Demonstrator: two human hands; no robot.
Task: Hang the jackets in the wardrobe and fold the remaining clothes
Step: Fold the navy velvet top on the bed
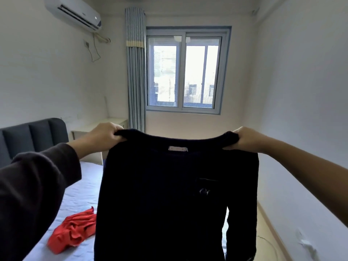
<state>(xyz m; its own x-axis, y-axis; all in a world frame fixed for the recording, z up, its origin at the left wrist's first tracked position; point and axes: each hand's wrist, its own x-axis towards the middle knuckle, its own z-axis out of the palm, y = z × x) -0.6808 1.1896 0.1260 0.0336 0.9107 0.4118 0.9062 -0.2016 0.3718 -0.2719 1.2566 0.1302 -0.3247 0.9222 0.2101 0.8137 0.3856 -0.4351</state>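
A dark navy sweater [169, 194] hangs spread out in front of me, its neck label facing me and a small chest pocket at its right. My left hand [105, 136] grips its left shoulder and my right hand [246, 139] grips its right shoulder, both at the same height above the bed. The sweater's lower part runs out of the frame at the bottom. A crumpled red garment [73, 230] lies on the bed [82, 191] at the lower left.
The bed has a light blue sheet and a dark padded headboard [32, 136] at the left. A pale bedside table [88, 132] stands beyond it. A window [184, 72] and a striped curtain [136, 68] are on the far wall. Bare floor runs along the right wall.
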